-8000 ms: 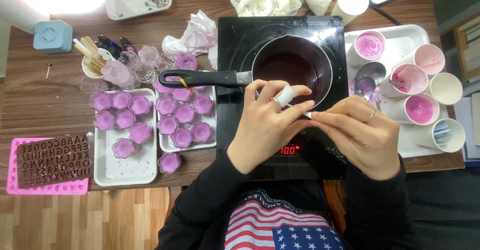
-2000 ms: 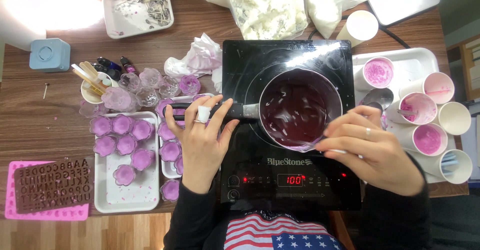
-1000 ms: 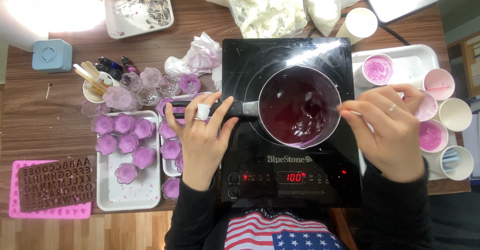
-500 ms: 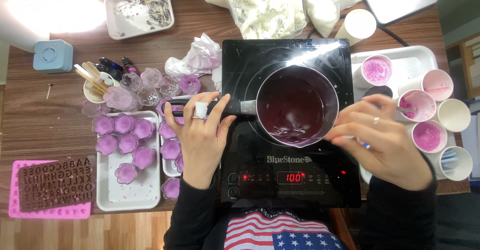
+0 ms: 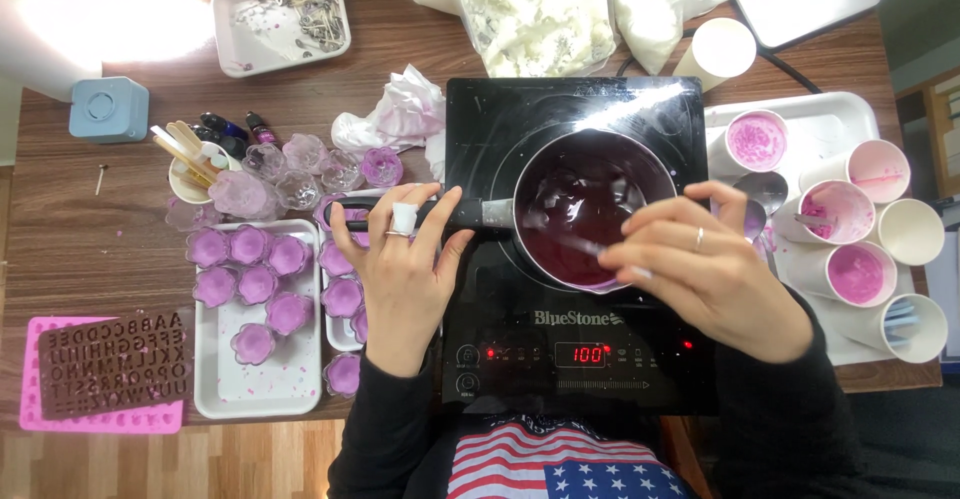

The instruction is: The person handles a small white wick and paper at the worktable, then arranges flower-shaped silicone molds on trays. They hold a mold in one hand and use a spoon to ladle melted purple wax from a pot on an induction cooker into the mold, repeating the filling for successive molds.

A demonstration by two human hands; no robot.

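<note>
A small steel saucepan of dark purple liquid sits on a black induction hob. My left hand, with a white wrap on one finger, rests on the pan's black handle and holds it. My right hand is over the pan's right rim, pinching a thin white stirring stick whose tip dips into the liquid.
Two white trays of purple flower-shaped candles lie to the left, with a cup of wooden sticks and glass cups behind. Paper cups with pink residue stand on a tray at the right. Bags of white wax flakes lie at the back. Letter moulds sit at front left.
My right hand has moved left, in over the pan, bringing the stick's tip across the liquid. My left hand has stayed on the handle.
</note>
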